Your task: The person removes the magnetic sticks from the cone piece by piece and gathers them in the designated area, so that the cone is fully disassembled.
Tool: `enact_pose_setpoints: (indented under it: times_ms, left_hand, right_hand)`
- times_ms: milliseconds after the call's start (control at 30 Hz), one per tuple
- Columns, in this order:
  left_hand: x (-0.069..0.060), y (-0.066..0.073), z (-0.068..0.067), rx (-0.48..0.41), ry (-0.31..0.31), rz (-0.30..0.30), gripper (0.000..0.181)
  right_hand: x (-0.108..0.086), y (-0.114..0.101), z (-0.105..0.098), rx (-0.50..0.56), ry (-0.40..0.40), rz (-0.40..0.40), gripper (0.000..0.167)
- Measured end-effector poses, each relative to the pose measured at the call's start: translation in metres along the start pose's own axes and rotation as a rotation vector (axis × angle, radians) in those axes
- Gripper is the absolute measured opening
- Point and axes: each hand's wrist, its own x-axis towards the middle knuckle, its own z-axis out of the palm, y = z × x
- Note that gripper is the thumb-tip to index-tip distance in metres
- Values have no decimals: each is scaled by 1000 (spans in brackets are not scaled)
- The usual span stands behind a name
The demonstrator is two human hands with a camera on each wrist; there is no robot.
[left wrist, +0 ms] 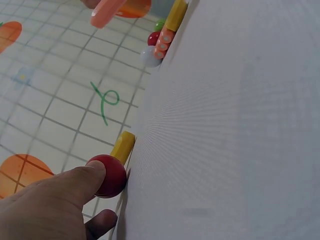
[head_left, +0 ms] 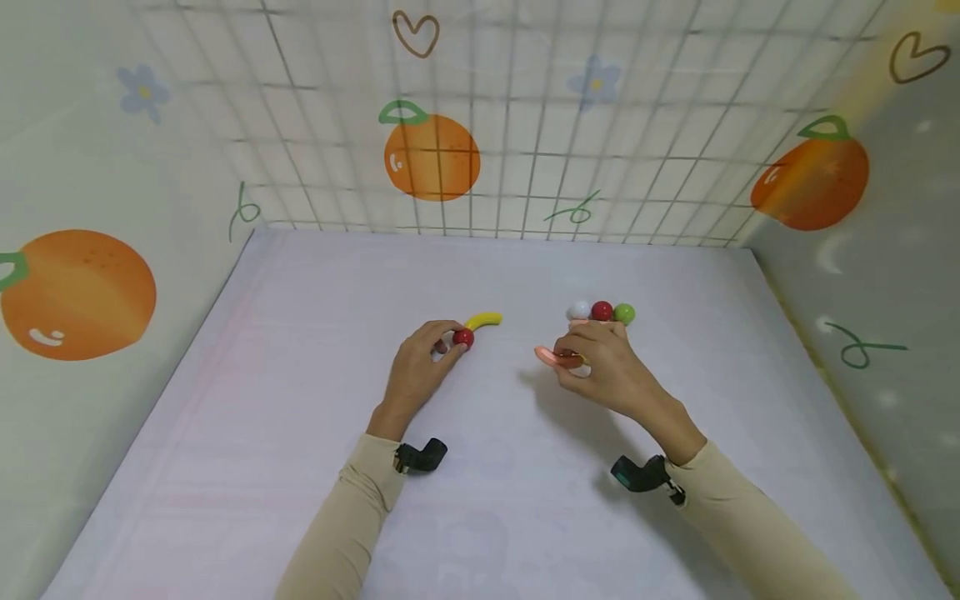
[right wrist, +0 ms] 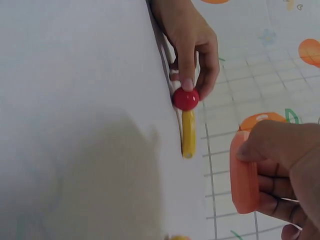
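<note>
My left hand (head_left: 415, 367) pinches a shiny red ball (head_left: 463, 338) low at the table, left of centre. Against the ball's far side lies a curved yellow stick (head_left: 486, 319); whether the two are joined I cannot tell. To the right, my right hand (head_left: 611, 371) holds a curved pink-orange stick (right wrist: 244, 175) above the table, its shadow falling below. Beyond that hand stand a white ball (head_left: 579, 310), a second red ball (head_left: 602, 310) and a green ball (head_left: 624, 313) in a row. Pink sticks (left wrist: 162, 46) and a yellow stick (left wrist: 176, 15) lie beside them, mostly hidden by the hand in the head view.
A pale tabletop (head_left: 480, 508) spreads under both hands. At its back rises a grid (head_left: 525, 167) behind a cloth printed with oranges, and similar cloth hangs at both sides. Each wrist carries a small black camera (head_left: 423, 455).
</note>
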Motion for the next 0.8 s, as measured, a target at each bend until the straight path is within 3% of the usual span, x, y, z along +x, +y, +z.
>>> enact_pose_setpoints:
  times_ms: [233, 800]
  left_hand:
    - [0, 1, -2, 0, -9, -8, 34]
    - [0, 5, -2, -22, -9, -25, 37]
  right_hand:
    - [-12, 12, -8, -3, 42, -11, 22]
    - [-34, 30, -17, -82, -35, 86, 22]
